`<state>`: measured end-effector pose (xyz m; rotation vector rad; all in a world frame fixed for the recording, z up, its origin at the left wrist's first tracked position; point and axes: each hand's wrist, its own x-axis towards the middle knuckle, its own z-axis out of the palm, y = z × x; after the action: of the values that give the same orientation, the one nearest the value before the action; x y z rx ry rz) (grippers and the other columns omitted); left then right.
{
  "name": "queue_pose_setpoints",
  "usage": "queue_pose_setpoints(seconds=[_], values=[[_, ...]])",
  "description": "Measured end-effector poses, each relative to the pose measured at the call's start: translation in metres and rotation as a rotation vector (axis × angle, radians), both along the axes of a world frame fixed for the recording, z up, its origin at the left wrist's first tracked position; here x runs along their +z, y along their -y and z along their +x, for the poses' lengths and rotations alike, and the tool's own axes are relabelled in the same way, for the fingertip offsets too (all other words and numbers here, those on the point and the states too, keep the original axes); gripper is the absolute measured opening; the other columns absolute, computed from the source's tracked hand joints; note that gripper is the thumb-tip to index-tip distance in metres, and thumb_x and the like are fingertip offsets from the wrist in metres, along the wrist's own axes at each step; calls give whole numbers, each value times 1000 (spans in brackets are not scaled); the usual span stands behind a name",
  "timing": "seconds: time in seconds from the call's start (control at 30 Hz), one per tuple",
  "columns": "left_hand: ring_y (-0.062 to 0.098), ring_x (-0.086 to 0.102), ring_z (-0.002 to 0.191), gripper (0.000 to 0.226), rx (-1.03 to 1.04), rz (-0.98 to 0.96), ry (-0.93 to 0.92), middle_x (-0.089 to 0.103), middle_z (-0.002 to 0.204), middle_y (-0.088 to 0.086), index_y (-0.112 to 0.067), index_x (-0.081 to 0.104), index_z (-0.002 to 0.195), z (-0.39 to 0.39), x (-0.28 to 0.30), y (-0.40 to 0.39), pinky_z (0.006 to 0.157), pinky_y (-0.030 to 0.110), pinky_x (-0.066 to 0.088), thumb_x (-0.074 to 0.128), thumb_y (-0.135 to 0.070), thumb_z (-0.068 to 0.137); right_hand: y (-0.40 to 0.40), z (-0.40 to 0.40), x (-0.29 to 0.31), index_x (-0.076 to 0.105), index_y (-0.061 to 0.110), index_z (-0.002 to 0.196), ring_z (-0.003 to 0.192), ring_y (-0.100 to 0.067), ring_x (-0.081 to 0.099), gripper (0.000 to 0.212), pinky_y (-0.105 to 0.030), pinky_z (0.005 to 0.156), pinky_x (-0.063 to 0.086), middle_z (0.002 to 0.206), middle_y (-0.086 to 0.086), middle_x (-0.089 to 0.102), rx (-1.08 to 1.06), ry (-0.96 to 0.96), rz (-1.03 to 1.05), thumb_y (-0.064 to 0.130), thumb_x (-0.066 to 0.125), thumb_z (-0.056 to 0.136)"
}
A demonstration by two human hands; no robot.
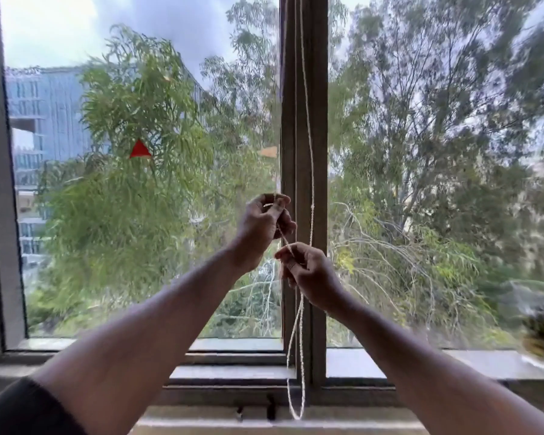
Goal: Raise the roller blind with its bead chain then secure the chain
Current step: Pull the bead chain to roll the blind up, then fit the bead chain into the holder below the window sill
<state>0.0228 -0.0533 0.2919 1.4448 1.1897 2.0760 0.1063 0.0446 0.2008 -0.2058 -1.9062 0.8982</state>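
Note:
A white bead chain (308, 158) hangs down in front of the brown centre post (318, 120) of the window. My left hand (261, 227) is closed around one strand at about mid-height of the window. Just below and to the right of it, my right hand (308, 271) pinches the same strand between thumb and fingers. Beneath my hands the chain drops in a long loop (296, 372) whose bottom reaches the sill. A second strand runs free to the right of my left hand. No blind fabric is visible in the window opening.
The window has two large panes with trees and a building outside. A red triangle sticker (139, 150) sits on the left pane. A blurred potted plant (539, 337) stands on the sill at the far right. The grey wall borders the left edge.

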Motion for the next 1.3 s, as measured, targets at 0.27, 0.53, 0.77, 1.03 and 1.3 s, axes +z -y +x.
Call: queue_pose_setpoints(seconds=[0.27,0.53,0.77,1.03,1.3], values=[[18,60,56,12,-34,-141,-88,61,67,9,2,62,106,-20,-95,4,55,29,53,53,-3,100,23,-14,-81,68,27,81,55,-11,58,35,-27,58,50,63,2,64,76,140,-118,-4,61,96],[20,59,60,9,-55,-251,-30,61,67,7,-4,64,101,-36,-173,-13,59,29,54,55,-5,98,18,-15,-152,70,19,83,64,-16,62,25,-28,65,52,71,-8,68,82,252,-261,-1,63,96],[20,57,56,10,29,-299,-63,59,63,10,-1,65,97,-55,-239,-37,57,32,51,55,1,97,-15,-21,-218,71,-2,95,69,-22,65,11,-44,68,58,76,-16,69,123,400,-295,-3,60,93],[23,57,58,11,105,-447,-29,60,60,3,2,67,99,-67,-312,-78,56,29,50,56,-2,98,-67,-30,-284,73,17,84,71,-26,73,8,-53,74,59,77,-7,76,91,499,-220,23,69,85],[14,64,65,13,188,-603,-44,67,69,-1,-12,70,92,-64,-369,-120,66,34,58,60,-4,95,-103,-38,-331,67,11,111,95,-16,71,25,-42,86,57,103,-5,76,128,470,-162,23,59,90]])
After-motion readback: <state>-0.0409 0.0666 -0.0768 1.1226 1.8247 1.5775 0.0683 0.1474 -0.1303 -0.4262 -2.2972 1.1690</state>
